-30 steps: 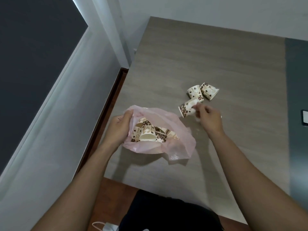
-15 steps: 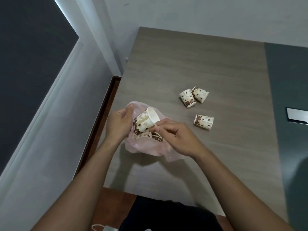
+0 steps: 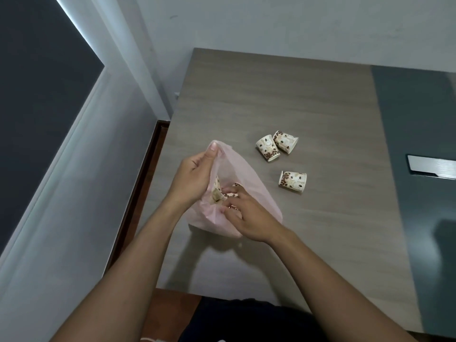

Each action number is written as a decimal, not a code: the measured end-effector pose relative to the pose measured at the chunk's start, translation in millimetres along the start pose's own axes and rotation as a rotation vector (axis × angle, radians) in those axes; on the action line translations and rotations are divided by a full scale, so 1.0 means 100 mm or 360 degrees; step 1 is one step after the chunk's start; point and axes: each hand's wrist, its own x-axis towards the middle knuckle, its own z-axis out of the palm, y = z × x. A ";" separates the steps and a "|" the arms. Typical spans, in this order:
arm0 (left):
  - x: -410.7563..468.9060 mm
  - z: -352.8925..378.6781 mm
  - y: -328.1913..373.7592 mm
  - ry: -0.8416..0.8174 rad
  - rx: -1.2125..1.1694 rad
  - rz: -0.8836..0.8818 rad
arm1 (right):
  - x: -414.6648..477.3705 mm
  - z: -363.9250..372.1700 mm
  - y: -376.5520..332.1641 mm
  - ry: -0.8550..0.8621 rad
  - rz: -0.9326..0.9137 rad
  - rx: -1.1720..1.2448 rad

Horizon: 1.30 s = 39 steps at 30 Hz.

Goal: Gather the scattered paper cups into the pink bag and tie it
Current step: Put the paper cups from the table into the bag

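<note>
The pink bag point(image 3: 249, 178) stands on the wood-grain table point(image 3: 283, 99), its mouth held up. My left hand point(image 3: 195, 174) pinches the bag's left rim and lifts it. My right hand point(image 3: 246, 211) reaches into the mouth, fingers on a paper cup point(image 3: 230, 191) among several cups inside. Three coffee-bean-print cups lie on their sides to the right of the bag: a pair touching each other, one paper cup point(image 3: 267, 147) and another paper cup point(image 3: 285, 141), and a single paper cup point(image 3: 292, 181) nearer me.
The table's left edge runs beside a white wall and a brown floor strip point(image 3: 148, 169). A dark grey panel point(image 3: 419, 144) covers the table's right part, with a silver rectangular object point(image 3: 430, 166) on it. A dark window point(image 3: 37, 95) fills the far left.
My right hand took one cup from the table and pushed it down into the bag. My left hand raised the bag's rim higher.
</note>
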 end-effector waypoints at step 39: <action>0.13 0.10 -0.08 0.0221 0.0031 -0.0250 | 0.07 -1.43 0.32 0.0305 0.0504 0.1643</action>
